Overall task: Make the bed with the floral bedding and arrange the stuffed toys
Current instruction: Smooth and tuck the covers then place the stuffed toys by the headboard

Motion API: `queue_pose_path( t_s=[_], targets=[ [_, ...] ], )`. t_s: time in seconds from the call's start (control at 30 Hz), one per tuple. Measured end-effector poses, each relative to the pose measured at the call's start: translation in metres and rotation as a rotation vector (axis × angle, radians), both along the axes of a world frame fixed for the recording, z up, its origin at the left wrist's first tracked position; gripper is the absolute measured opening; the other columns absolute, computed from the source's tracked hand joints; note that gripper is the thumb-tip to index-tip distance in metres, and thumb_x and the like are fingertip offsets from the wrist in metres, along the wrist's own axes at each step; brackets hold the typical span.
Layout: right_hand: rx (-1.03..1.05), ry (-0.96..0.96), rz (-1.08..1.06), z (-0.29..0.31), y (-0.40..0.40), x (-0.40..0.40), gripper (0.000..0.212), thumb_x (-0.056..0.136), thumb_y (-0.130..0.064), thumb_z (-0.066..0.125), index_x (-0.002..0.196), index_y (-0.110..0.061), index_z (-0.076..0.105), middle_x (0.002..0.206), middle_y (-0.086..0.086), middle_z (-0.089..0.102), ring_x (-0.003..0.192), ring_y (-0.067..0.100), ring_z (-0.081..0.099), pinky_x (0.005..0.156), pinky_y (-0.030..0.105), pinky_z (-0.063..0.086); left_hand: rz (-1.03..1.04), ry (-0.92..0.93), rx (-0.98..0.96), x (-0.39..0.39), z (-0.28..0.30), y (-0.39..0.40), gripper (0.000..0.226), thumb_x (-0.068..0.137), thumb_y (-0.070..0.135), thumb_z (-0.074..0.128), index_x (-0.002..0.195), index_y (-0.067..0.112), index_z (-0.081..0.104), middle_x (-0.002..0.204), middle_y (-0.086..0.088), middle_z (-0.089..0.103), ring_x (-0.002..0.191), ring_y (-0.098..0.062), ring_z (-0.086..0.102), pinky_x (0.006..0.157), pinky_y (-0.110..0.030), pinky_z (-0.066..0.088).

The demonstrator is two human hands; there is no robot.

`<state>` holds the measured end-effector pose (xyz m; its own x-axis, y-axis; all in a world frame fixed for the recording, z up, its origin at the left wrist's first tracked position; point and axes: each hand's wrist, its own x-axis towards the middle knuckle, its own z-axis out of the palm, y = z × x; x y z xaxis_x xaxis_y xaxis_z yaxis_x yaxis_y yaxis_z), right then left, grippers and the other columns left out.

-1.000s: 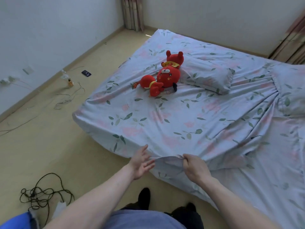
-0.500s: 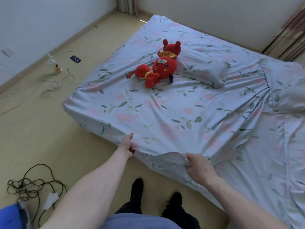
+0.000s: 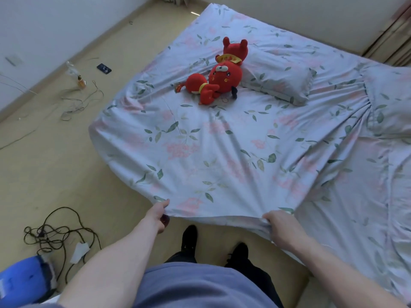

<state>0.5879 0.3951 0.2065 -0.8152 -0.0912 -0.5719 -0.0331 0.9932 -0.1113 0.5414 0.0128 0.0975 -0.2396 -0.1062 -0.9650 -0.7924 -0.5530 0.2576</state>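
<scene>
Seemingly midway: a person's left hand (image 3: 158,215) and right hand (image 3: 280,228), fingers closed on the near edge of the floral sheet (image 3: 213,156), hold it taut across the bed. Creases fan toward the right. Two red stuffed toys (image 3: 219,80) lie toppled at the far side, touching a floral pillow (image 3: 280,82). Smoothing and toy arranging remain.

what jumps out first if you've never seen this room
The two red stuffed toys lying on the floral sheet, against a matching pillow. Next, the left hand and right hand gripping the sheet's near edge, pulling it taut. A black cable tangle litters the floor at left.
</scene>
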Motion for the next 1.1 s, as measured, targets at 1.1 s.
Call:
queue_pose_path(
  t_s=[1.1],
  targets=[
    [-0.177,0.256,-0.402,0.005,-0.016,0.003,0.033,0.074,0.009,0.055,0.085,-0.022,0.053,0.093,-0.006,0.049,0.087,0.021,0.049,0.067,0.028,0.034,-1.571,1.210,-0.999,-0.012,0.098,0.165,0.014,0.092,0.030,0.052,0.082,0.020,0.048,0.072,0.003,0.052,0.078,-0.018,0.043,0.078,-0.034,0.034]
  ],
)
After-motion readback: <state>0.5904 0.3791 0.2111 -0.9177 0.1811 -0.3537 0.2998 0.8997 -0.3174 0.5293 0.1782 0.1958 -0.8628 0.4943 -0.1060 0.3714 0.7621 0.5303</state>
